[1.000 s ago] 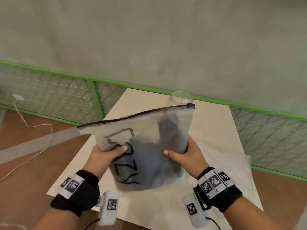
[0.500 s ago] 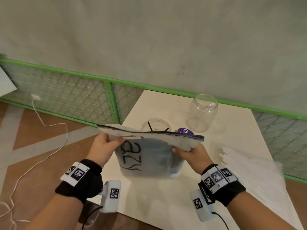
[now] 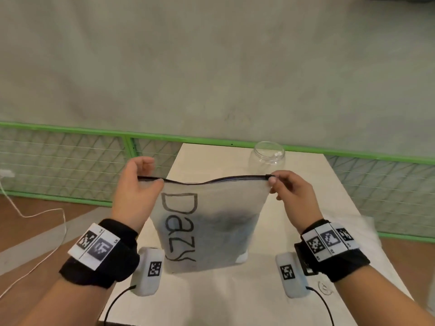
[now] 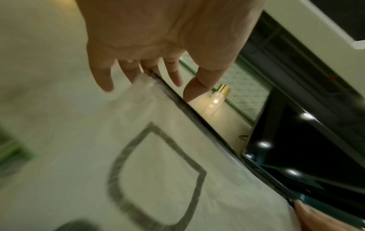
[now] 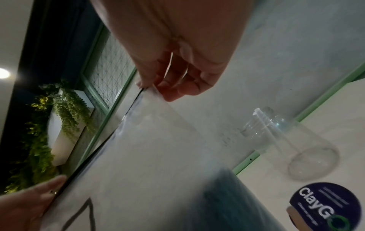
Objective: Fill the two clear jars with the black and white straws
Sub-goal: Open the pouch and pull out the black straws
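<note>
Frosted zip bag pinched upright btwn both hands, L + R.

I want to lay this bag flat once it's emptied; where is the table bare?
Bare table lies at the near edge, between the wrists below the bag. Behind the bag it is crowded: a clear jar and a round purple sticker.

The bag I hold is frosted white with a black zip edge and black hand-drawn letters, a dark mass showing through. The jar is clear. My wristbands are black with black-and-white square codes. The rail is green, the table off-white.
</note>
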Tool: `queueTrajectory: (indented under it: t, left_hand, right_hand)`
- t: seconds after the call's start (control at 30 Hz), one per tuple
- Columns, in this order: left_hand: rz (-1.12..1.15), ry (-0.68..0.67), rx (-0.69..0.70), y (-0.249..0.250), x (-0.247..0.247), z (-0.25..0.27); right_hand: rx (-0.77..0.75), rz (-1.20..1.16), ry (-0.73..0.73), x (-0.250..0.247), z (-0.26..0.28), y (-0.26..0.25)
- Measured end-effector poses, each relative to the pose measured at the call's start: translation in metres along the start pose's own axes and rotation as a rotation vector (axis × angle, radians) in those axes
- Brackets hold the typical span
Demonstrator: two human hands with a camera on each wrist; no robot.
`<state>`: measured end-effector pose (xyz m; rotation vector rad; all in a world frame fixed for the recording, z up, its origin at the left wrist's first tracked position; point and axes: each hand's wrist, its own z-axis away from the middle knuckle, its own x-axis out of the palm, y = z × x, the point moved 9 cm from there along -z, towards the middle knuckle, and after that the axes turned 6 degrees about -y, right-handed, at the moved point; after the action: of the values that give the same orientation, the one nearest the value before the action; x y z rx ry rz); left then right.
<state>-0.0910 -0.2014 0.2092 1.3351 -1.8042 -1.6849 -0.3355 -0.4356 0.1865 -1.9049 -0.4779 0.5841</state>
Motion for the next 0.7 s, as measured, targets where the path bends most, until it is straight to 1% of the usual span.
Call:
queueTrajectory:
  t: [0.07,0.1,0.13,0.2,0.27,0.3,0.33,0.43,0.5,0.6,0.7]
  left_hand:
    - [-0.181,0.042,0.168,0.037,0.006,-0.001]
    - [-0.238,0.030,0.261,0.058,0.016,0.000]
    - [-0.266,-0.018,0.344,0.075,0.032,0.000]
    - [-0.317,-0.196,0.452,0.097,0.076,-0.001]
    - [-0.401,-0.375,0.506,0.105,0.123,0.000]
    - [-0.435,-0.445,0.522,0.109,0.144,0.002]
    - [-0.461,-0.481,0.518,0.110,0.156,0.002]
    - [-0.477,-0.495,0.544,0.118,0.174,0.002]
    - [-0.485,-0.495,0.581,0.121,0.176,0.003]
    - [-0.464,-0.496,0.614,0.118,0.177,0.005]
    - [-0.546,-0.474,0.651,0.117,0.174,0.007]
  right_hand:
    - [-0.008,-0.011,0.002,0.002,-0.002,-0.006]
    - [-0.008,-0.013,0.003,0.003,-0.002,-0.009]
    - [-0.010,-0.018,0.006,0.003,-0.003,-0.011]
    - [-0.008,-0.023,0.020,0.003,-0.004,-0.015]
    - [-0.003,-0.003,0.029,0.003,-0.003,-0.017]
    - [-0.005,0.012,0.032,0.002,-0.003,-0.020]
    - [-0.003,0.021,0.023,0.005,-0.003,-0.020]
    - [0.012,-0.004,0.042,0.002,-0.001,-0.020]
    - [0.027,-0.052,0.045,0.001,0.001,-0.019]
    - [0.025,-0.061,0.023,0.004,0.003,-0.019]
    - [0.013,-0.029,0.032,0.008,0.002,-0.018]
